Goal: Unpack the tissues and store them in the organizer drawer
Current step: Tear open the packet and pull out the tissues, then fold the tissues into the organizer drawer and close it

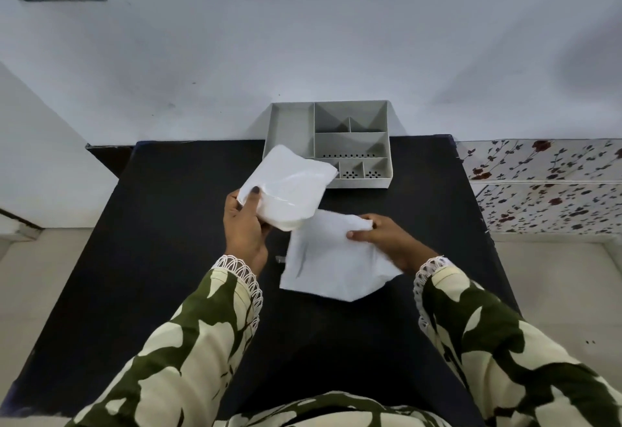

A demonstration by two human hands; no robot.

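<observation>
My left hand (244, 224) grips a clear plastic tissue pack (287, 187) with white tissues inside, held tilted above the black table (151, 224). Its upper corner overlaps the front left of the grey organizer drawer (291, 127). My right hand (383, 236) pinches the top edge of a loose white tissue (331, 265) that hangs and rests on the table below the pack. The organizer stands at the table's far edge against the wall, with several compartments that look empty.
A white wall (303, 39) rises right behind the organizer. A flower-patterned surface (545, 184) lies to the right of the table. A small clear scrap (280, 259) lies beside the tissue's left edge. My patterned sleeves fill the near foreground.
</observation>
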